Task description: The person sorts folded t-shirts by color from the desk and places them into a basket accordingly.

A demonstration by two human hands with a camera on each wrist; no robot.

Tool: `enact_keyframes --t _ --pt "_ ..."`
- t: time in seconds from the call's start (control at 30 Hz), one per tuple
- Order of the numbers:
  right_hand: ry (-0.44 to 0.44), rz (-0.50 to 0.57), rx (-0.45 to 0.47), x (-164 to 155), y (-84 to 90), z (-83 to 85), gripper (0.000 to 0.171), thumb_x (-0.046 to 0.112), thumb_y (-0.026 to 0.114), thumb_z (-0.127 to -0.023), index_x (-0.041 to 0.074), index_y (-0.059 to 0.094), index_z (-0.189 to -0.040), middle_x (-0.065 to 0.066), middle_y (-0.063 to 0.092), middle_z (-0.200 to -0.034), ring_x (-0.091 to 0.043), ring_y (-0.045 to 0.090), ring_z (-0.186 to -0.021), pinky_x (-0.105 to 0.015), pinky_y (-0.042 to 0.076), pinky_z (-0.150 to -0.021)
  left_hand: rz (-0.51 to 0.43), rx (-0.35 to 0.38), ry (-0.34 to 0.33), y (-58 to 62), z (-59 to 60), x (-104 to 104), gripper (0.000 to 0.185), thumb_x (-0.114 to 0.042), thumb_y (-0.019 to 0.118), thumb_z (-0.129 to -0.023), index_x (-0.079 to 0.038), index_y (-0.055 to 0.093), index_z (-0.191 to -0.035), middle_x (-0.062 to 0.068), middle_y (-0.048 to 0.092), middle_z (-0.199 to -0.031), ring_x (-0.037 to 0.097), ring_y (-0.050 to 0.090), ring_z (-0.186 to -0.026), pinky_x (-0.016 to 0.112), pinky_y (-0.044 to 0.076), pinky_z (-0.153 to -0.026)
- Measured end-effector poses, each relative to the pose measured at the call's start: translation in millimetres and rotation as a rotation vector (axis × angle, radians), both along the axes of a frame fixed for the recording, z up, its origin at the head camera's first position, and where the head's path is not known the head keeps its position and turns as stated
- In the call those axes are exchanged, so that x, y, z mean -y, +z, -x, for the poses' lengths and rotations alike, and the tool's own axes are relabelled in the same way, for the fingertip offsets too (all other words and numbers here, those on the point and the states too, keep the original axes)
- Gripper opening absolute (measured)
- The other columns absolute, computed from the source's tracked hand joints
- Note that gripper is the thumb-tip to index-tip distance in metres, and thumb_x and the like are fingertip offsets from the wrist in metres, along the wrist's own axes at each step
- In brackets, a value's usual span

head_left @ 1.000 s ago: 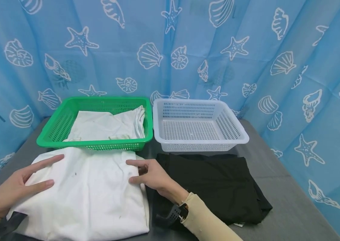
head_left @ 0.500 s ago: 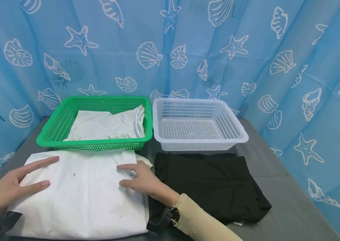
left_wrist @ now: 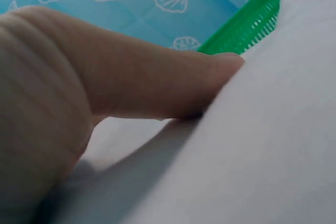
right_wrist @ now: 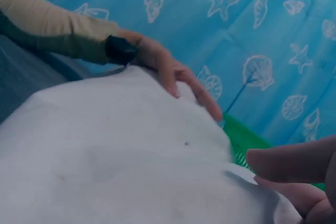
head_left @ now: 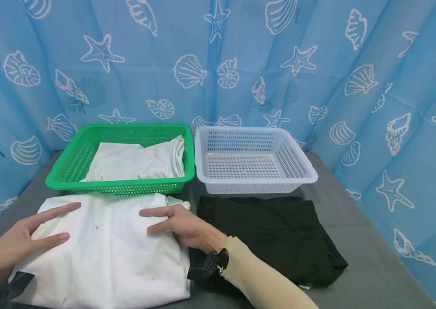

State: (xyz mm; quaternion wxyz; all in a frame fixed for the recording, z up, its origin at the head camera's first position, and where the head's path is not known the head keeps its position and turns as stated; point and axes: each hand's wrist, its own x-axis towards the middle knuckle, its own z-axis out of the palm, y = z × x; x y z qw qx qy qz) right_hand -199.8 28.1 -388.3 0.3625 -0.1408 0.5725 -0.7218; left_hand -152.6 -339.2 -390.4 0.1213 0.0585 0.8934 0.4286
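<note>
A folded white cloth (head_left: 105, 253) lies on the grey table (head_left: 357, 240) in front of me. My left hand (head_left: 59, 223) rests flat on its left part with straight fingers (left_wrist: 157, 87). On the cloth's right part my right hand (head_left: 156, 221) presses with extended fingers (right_wrist: 294, 166), wrist over the edge of a folded black cloth (head_left: 275, 236). The right wrist view shows the left hand (right_wrist: 173, 72) lying across the white cloth (right_wrist: 121, 156). Neither hand grips anything.
A green basket (head_left: 67, 167) holding another white cloth (head_left: 132, 161) stands behind the white cloth. A white perforated basket (head_left: 299, 163) with nothing in it stands behind the black cloth. A blue seashell curtain (head_left: 241, 64) closes in the table on all sides.
My right hand has slid leftward across the white cloth, away from its right edge. The left hand has stayed almost where it was.
</note>
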Motion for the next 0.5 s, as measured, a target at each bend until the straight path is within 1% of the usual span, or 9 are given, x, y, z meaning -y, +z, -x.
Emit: enact_keyframes --t 0.07,0.13,0.2,0.23,0.27,0.33,0.4,0.43,0.5 --pt "-0.026 0.007 -0.034 -7 6.1 -2.1 0.044 -0.001 0.07 -0.088 0.012 0.067 -0.129 0.004 0.054 -0.135 -0.016 0.055 -0.118 -0.037 0.04 -0.101 -0.009 -0.001 0.005 0.8 0.3 0 0.068 -0.039 0.061 -0.098 -0.039 0.025 -0.156 0.016 0.016 -0.16 0.049 0.004 -0.141 0.071 0.038 -0.08" --pt "-0.072 -0.013 -0.107 -16 12.2 -4.0 0.04 0.005 0.07 -0.089 0.011 0.068 -0.128 0.004 0.057 -0.134 -0.013 0.05 -0.123 -0.041 0.032 -0.107 -0.022 -0.003 0.009 1.9 0.9 -1 0.068 -0.039 0.061 -0.099 -0.039 0.025 -0.156 0.015 0.015 -0.16 0.048 0.003 -0.142 0.071 0.037 -0.08" --pt "-0.129 -0.074 -0.191 -25 16.1 -5.5 0.034 0.01 0.07 -0.09 0.01 0.071 -0.124 0.003 0.061 -0.13 -0.012 0.048 -0.126 -0.045 0.026 -0.11 -0.026 0.002 0.01 3.2 1.6 -2 0.067 -0.039 0.06 -0.099 -0.038 0.025 -0.156 0.015 0.015 -0.16 0.048 0.004 -0.141 0.071 0.038 -0.08" --pt "-0.15 -0.128 -0.233 -29 16.8 -6.1 0.031 0.013 0.07 -0.091 0.01 0.072 -0.122 0.003 0.063 -0.127 -0.012 0.048 -0.126 -0.046 0.026 -0.11 -0.024 0.007 0.009 3.7 2.1 -3 0.068 -0.04 0.061 -0.098 -0.037 0.026 -0.156 0.016 0.016 -0.16 0.048 0.006 -0.141 0.07 0.039 -0.08" --pt "-0.169 -0.196 -0.273 -32 16.6 -6.9 0.028 0.015 0.07 -0.091 0.01 0.074 -0.118 0.003 0.064 -0.125 -0.011 0.048 -0.125 -0.045 0.027 -0.11 -0.016 0.012 0.006 3.8 2.6 -4 0.068 -0.041 0.061 -0.098 -0.035 0.027 -0.156 0.016 0.017 -0.16 0.049 0.009 -0.14 0.069 0.04 -0.081" --pt "-0.185 -0.347 -0.337 -35 14.9 -8.9 0.023 0.017 0.07 -0.091 0.011 0.076 -0.113 0.004 0.065 -0.121 -0.011 0.049 -0.122 -0.043 0.033 -0.107 0.011 0.03 0.0 3.1 3.4 -5 0.069 -0.044 0.061 -0.097 -0.03 0.03 -0.156 0.02 0.02 -0.158 0.051 0.015 -0.138 0.067 0.042 -0.082" --pt "-0.183 -0.48 -0.367 -37 12.1 -11.2 0.02 0.018 0.071 -0.091 0.014 0.078 -0.109 0.004 0.063 -0.122 -0.013 0.05 -0.12 -0.041 0.04 -0.101 0.038 0.047 -0.004 1.2 3.9 -6 0.07 -0.046 0.061 -0.096 -0.022 0.033 -0.155 0.023 0.022 -0.156 0.053 0.02 -0.135 0.065 0.044 -0.082" --pt "-0.184 -0.527 -0.375 -37 11.3 -12.7 0.02 0.019 0.071 -0.09 0.015 0.078 -0.109 0.002 0.062 -0.124 -0.014 0.05 -0.12 -0.04 0.043 -0.098 0.049 0.056 -0.007 0.0 4.0 -6 0.07 -0.047 0.061 -0.096 -0.019 0.034 -0.155 0.025 0.022 -0.155 0.054 0.021 -0.134 0.064 0.044 -0.082" --pt "-0.206 -0.578 -0.385 -36 11.0 -16.3 0.023 0.018 0.072 -0.089 0.016 0.077 -0.111 -0.001 0.059 -0.129 -0.018 0.049 -0.123 -0.04 0.045 -0.095 0.056 0.082 -0.014 -2.4 4.1 -6 0.072 -0.046 0.06 -0.097 -0.015 0.032 -0.155 0.029 0.02 -0.155 0.057 0.019 -0.133 0.065 0.043 -0.083"
